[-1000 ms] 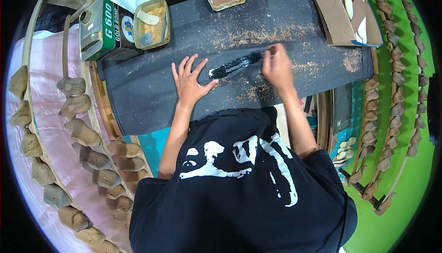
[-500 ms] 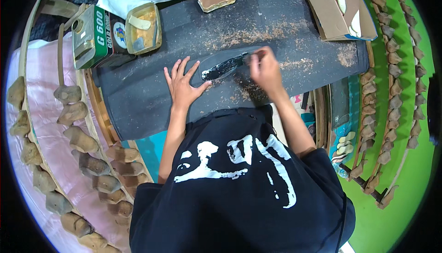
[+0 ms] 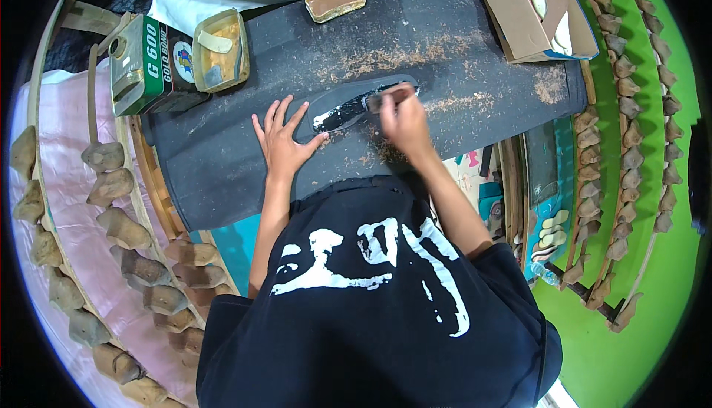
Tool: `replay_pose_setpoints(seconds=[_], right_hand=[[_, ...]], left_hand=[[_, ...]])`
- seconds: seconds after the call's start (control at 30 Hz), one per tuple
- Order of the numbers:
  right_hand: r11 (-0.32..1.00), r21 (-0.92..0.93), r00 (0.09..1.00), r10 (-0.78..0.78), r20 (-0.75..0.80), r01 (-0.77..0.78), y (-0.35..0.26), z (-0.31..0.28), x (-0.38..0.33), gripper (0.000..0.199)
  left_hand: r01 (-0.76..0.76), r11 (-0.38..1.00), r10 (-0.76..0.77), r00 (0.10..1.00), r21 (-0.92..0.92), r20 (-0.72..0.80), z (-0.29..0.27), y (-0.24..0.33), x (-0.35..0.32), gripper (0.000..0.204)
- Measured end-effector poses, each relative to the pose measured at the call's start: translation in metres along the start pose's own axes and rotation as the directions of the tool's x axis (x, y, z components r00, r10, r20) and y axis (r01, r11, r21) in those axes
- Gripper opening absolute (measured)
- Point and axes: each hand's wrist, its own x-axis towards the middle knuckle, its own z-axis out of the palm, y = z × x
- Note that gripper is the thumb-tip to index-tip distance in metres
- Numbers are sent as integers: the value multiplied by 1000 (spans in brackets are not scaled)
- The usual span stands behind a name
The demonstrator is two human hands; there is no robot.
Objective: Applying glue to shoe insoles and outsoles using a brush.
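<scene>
A dark, elongated black piece (image 3: 343, 116) with white smears at its ends lies on the dark grey cloth, with a greyish sole-shaped area (image 3: 323, 104) around it. My left hand (image 3: 287, 145) rests flat with fingers spread on the cloth, its thumb close to the piece's left end. Over the right part of the piece, my right hand (image 3: 406, 122) pinches a small flat brownish spreader (image 3: 380, 102) against the surface. The fingers partly hide the spreader, so its full shape does not show.
Brown shavings (image 3: 393, 59) litter the cloth-covered table (image 3: 282, 44). A rectangular tin (image 3: 137, 67) and a yellowish tray (image 3: 241, 67) stand at far left, a brown-filled dish (image 3: 336, 4) at the back, an open carton (image 3: 512, 26) at far right. Racks of wooden shoe lasts (image 3: 122, 228) flank both sides.
My right hand has shifted left and slightly toward me along the black piece, bringing the spreader into clearer sight. My left hand stays spread beside it. The whole view has shifted slightly.
</scene>
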Motion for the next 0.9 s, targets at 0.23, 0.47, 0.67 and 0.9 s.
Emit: replay_pose_setpoints(seconds=[0.23, 0.47, 0.67, 0.9], right_hand=[[967, -242, 994, 53, -96, -75, 36, -56, 20, 11], [984, -163, 990, 55, -130, -76, 7, 17, 49, 16], [1000, 16, 998, 21, 52, -22, -1, 27, 37, 19], [968, -241, 990, 29, -138, -62, 39, -42, 49, 15]], left_hand=[[4, 1000, -4, 1000, 1, -13, 0, -1, -2, 78], [-11, 1000, 10, 1000, -1, -25, 3, 0, 0, 78], [12, 1000, -12, 1000, -2, -21, 2, 0, 1, 77], [29, 1000, -30, 999, -7, -31, 0, 1, -2, 76]])
